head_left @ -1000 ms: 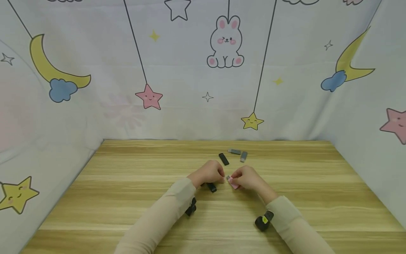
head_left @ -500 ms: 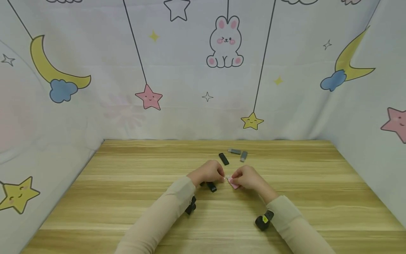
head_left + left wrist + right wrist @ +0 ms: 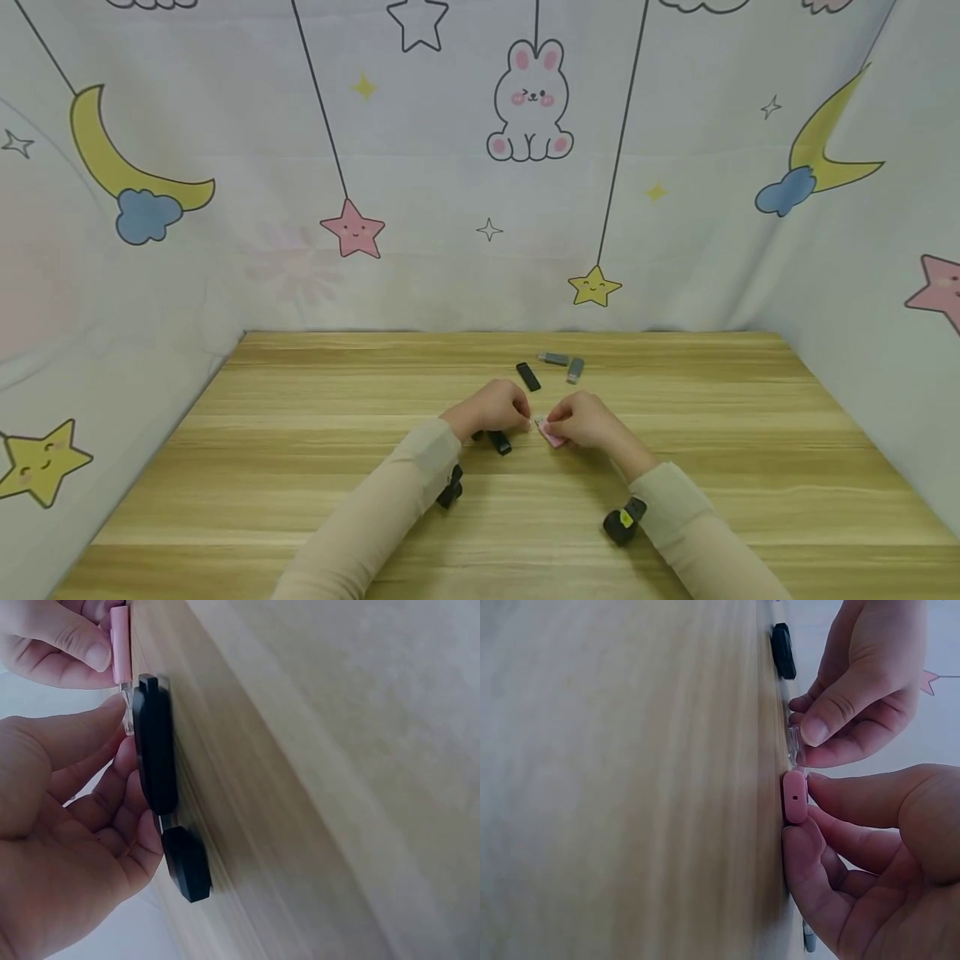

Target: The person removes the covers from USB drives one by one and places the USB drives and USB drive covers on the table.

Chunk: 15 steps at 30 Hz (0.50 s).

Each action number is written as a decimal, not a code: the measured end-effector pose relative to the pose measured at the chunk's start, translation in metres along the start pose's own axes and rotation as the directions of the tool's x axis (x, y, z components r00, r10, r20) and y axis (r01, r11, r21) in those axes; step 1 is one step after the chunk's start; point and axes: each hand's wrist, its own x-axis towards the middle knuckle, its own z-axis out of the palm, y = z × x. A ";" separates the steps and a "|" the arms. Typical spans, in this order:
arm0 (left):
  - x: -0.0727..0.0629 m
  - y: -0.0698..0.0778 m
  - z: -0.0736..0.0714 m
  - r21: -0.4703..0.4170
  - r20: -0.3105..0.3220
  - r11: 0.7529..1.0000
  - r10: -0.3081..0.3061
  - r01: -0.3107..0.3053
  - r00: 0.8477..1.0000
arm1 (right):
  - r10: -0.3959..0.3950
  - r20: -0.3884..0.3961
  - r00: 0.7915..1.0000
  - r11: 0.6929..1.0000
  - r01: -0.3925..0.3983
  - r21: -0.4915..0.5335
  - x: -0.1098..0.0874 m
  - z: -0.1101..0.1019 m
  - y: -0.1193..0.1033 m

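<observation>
Drive (image 3: pixel 121 645): pink, between both hands, on or just above the surface (image 3: pixel 712 417); its far-left end looks paler than a second ago, with little other shift, so the work seems at fine alignment.
Left hand (image 3: pixel 498 406): narrow grip pinching a clear cap (image 3: pixel 793 746) at that end; whether joined, cannot tell.
Right hand (image 3: pixel 588 419): narrow grip, pinching the pink body.

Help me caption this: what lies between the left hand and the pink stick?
A small clear piece, pinched by the left hand, lies between that hand and the pink stick; both wrist views show it.
</observation>
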 end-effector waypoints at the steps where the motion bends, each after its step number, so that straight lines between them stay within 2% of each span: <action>1: 0.000 0.000 0.000 0.000 0.002 1.000 0.001 -0.001 1.000 | 0.000 -0.001 1.000 1.000 0.000 -0.003 0.000 0.000 0.000; 10: -0.004 0.000 -0.004 -0.016 0.035 1.000 0.000 0.000 0.999 | 0.018 0.015 1.000 1.000 -0.018 -0.013 -0.002 -0.001 -0.002; 15: -0.006 -0.003 -0.010 -0.041 0.016 0.999 0.011 -0.011 1.000 | 0.016 0.019 1.000 0.999 -0.015 -0.040 -0.003 -0.007 -0.006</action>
